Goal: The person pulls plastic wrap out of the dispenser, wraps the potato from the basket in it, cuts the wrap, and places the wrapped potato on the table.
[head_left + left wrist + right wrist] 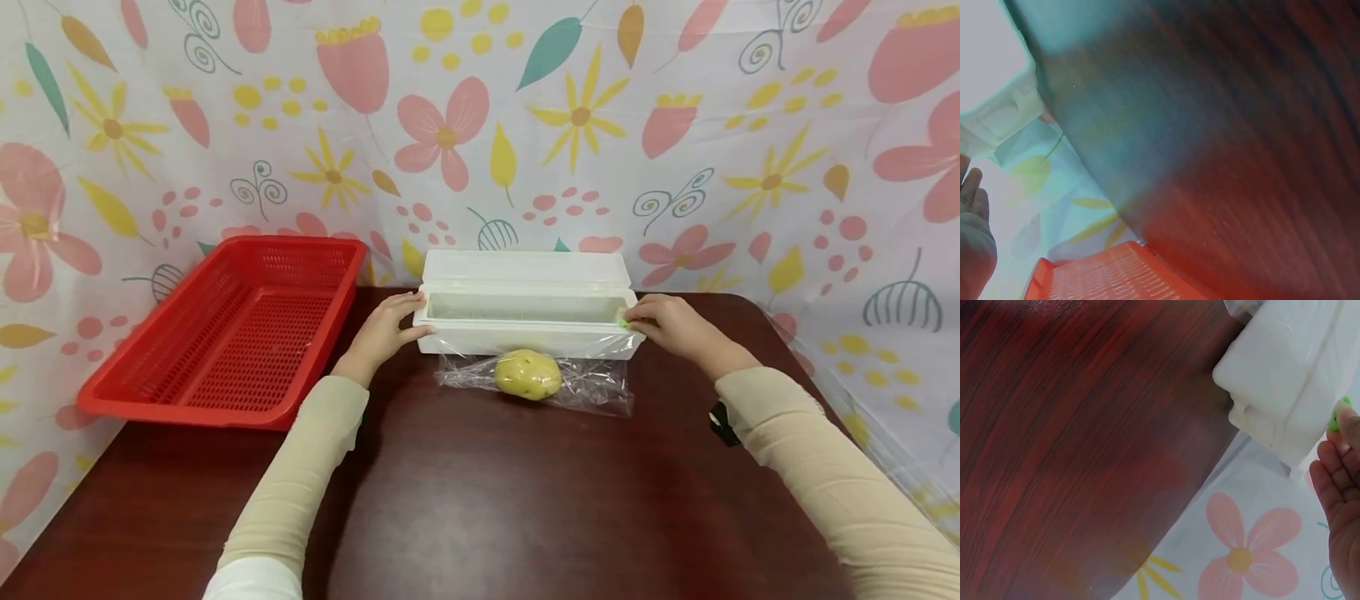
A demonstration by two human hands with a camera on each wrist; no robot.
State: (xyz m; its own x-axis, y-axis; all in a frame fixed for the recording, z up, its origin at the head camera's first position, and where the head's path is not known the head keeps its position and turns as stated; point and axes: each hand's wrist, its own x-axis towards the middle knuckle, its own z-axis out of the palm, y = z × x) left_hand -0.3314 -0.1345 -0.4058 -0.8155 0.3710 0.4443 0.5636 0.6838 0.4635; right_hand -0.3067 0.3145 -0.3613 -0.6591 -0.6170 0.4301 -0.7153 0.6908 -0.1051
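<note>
"White plastic box (525, 340), head view: which way does it lie?"

"Long axis left to right. A potato (528, 374), with clear film (600, 387) about it, lies at its near side, around the middle."

"And the grips?"

"The left hand (384, 329) holds the left end; the right hand (671, 323) pinches a green tab (622, 321) at the right end. The potato lies between them, neither clearly nearer."

"Left wrist?"

"Fingers (971, 187) beside the box, grip unclear there; red basket (1104, 278) to the left."

"Right wrist?"

"Thumb and finger meet on the tab, other fingers clear of it."
</note>
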